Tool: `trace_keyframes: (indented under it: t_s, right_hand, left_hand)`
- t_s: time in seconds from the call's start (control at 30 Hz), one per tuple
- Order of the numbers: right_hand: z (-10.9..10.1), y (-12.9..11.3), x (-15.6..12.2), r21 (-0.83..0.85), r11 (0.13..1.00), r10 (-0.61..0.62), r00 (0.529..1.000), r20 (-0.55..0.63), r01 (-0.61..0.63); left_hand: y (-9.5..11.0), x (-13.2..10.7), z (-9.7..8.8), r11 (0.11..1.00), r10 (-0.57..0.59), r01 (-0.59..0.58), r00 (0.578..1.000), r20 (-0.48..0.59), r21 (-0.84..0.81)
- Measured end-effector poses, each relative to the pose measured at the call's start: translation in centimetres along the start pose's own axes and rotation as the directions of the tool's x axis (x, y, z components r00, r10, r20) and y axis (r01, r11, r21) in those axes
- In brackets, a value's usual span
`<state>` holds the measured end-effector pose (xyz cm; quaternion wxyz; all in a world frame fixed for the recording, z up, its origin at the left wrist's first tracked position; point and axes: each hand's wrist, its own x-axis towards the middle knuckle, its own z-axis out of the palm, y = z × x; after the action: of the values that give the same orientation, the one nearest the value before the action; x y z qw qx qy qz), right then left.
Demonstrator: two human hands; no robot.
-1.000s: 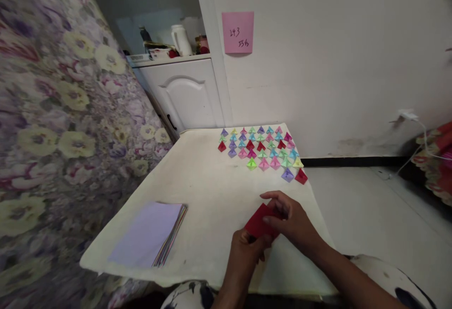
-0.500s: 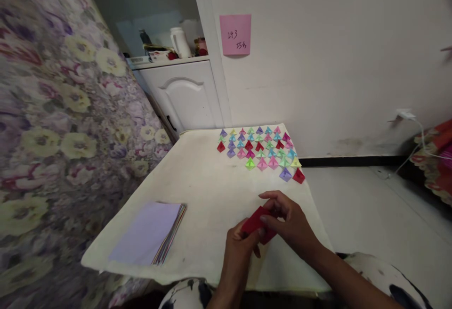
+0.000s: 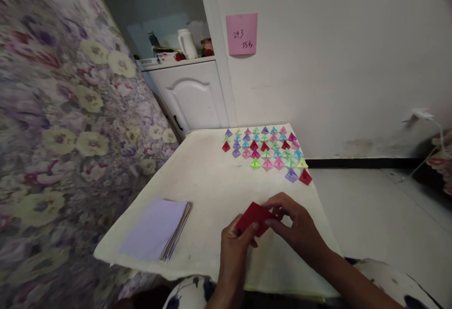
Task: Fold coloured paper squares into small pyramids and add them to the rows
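Note:
Above the near part of the table, a folded red paper (image 3: 254, 215) is held between both hands. My left hand (image 3: 237, 243) pinches its lower left side, the thumb lying on top. At the paper's right corner, my right hand (image 3: 291, 219) closes thumb and fingers on the edge. Several small folded paper pieces (image 3: 267, 163) in red, pink, purple, blue, green and yellow stand in rows at the far right of the table.
A stack of coloured paper (image 3: 155, 229), lilac sheet on top, lies at the table's left (image 3: 205, 182). A floral curtain (image 3: 70, 134) hangs on the left. Behind are a white cabinet (image 3: 194, 94) and a wall with a pink note (image 3: 242, 34).
My right hand has shifted from over the paper's middle to its right corner, so more of the red paper shows. The view has turned slightly left.

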<state>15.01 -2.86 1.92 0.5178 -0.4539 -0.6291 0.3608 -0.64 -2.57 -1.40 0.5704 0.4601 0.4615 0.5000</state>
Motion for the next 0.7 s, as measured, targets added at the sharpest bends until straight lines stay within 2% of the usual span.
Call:
trace_keyframes:
  t_s: [0.13, 0.23, 0.3, 0.43, 0.7]
  right_hand:
    - [0.19, 0.36, -0.19, -0.014, 1.000, 0.015, 1.000, 0.018, -0.014]
    - [0.26, 0.45, -0.28, -0.024, 0.999, -0.023, 1.000, 0.011, 0.023]
    - [0.25, 0.43, -0.28, -0.037, 0.998, -0.059, 0.998, -0.009, 0.058]
    - [0.06, 0.36, -0.17, -0.063, 0.993, -0.102, 0.994, -0.043, 0.099]
    - [-0.07, 0.60, -0.14, -0.086, 0.990, -0.118, 0.992, -0.042, 0.115]
  left_hand:
    - [0.17, -0.15, 0.39, 0.992, -0.055, 0.057, 0.998, 0.020, -0.114]
    - [0.20, -0.25, 0.52, 0.974, -0.128, 0.130, 0.992, 0.023, -0.186]
    - [0.11, -0.23, 0.47, 0.970, -0.140, 0.139, 0.990, 0.008, -0.198]
    - [-0.17, -0.01, 0.23, 0.980, -0.107, 0.102, 0.994, -0.019, -0.170]
    - [0.30, 0.06, 0.12, 0.998, -0.056, 0.056, 0.998, 0.002, 0.010]
